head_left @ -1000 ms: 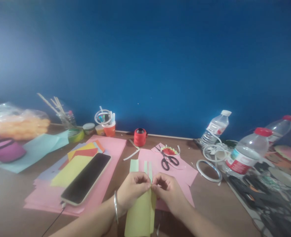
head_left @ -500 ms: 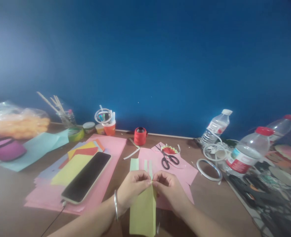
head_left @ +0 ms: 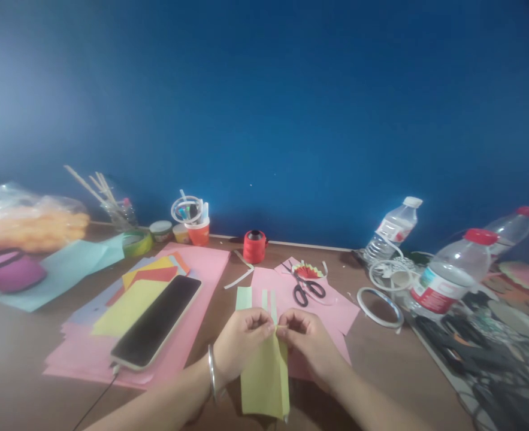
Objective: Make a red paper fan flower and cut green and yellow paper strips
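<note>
My left hand (head_left: 241, 341) and my right hand (head_left: 307, 342) meet over the table's near middle, both pinching the top edge of a folded yellow-green paper (head_left: 266, 383) that hangs down between my wrists. A metal bangle sits on my left wrist. Just beyond my fingers lie light green paper strips (head_left: 255, 298) on a pink sheet (head_left: 331, 311). Black-handled scissors (head_left: 307, 290) rest on that pink sheet, beside a small red and yellow pleated paper fan (head_left: 307, 272).
A phone (head_left: 159, 322) lies on a stack of coloured papers (head_left: 133, 311) at left. A red thread spool (head_left: 254, 246), cups of pens, sticks, tape rolls (head_left: 378, 306) and water bottles (head_left: 453, 272) line the back and right. A purple pouch sits far left.
The yellow-green paper has shifted slightly up and away from me between my hands, with more of its lower edge in view. My hands stay pinched at its top.
</note>
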`<state>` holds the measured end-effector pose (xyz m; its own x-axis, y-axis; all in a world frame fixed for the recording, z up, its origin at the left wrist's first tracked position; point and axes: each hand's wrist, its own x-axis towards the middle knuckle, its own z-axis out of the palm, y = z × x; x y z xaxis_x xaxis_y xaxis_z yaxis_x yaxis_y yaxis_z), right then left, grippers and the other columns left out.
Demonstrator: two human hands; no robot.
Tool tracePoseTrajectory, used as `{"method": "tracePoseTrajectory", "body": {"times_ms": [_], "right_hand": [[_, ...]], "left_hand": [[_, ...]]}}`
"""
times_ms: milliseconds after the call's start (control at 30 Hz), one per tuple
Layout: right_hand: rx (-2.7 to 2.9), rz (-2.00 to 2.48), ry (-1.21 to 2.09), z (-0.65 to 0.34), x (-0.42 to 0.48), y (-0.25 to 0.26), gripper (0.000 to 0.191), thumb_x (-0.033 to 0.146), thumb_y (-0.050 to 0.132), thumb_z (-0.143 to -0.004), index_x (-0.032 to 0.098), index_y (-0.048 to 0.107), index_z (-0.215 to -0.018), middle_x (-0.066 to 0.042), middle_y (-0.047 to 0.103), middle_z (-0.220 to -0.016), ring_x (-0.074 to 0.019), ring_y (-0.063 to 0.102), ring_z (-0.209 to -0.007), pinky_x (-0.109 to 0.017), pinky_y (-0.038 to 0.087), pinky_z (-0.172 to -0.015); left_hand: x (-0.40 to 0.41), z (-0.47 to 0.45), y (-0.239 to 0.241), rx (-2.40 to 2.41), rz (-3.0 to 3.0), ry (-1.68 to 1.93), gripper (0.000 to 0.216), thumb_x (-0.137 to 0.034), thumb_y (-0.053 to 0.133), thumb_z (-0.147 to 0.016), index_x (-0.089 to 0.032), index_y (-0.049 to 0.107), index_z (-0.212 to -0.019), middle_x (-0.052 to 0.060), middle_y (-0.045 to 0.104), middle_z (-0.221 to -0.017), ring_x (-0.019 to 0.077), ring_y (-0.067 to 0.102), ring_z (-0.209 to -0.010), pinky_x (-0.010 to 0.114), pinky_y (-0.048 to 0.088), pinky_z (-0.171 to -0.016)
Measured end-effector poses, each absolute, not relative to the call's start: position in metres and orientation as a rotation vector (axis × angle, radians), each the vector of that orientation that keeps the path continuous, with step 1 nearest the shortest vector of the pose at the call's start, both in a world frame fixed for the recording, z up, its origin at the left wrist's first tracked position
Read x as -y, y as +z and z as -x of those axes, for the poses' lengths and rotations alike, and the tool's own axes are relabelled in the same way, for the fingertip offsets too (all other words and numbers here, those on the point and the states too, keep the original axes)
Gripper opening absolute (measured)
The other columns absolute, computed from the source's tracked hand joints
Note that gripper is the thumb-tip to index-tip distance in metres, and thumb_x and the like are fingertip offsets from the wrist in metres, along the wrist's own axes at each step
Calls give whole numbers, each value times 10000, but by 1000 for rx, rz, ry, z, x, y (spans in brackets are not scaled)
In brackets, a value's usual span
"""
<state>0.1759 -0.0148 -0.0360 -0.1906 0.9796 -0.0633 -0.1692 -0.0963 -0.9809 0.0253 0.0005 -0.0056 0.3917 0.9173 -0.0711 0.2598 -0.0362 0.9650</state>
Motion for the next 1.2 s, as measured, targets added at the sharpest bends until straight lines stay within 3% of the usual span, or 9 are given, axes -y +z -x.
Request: {"method": "tracePoseTrajectory", "body": {"times_ms": [533,833,1200], "right_hand": [[1146,993,1477,-175,16,-43,176,272,660,-693,146,541,-667,47,499,-530,-64,410,-477,-181,307,-467],[1229,1016,1439,-175,17,-30,197,280,667,-676,140,532,-645,49,474,-540,-72,406,-499,-184,321,-482],[1246,1034,1371,-175,17,-33,200,318,649,-692,142,556,-681,33,502,-592,-90,430,-539,-200,335,-517]], "left_hand": [[2,-26,-8,-1008,-1393,777,212,-298,502,-736,-138,492,-597,-35,414,-548,102,359,-534,219,278,-516],[3,-26,-5,-1097,-1571,765,168,-218,485,-709,-142,494,-560,-42,408,-547,102,367,-550,206,286,-525],[3,-27,-5,-1055,-1463,828,221,-301,515,-727,-132,525,-584,-37,424,-539,100,360,-533,214,275,-516]]}}
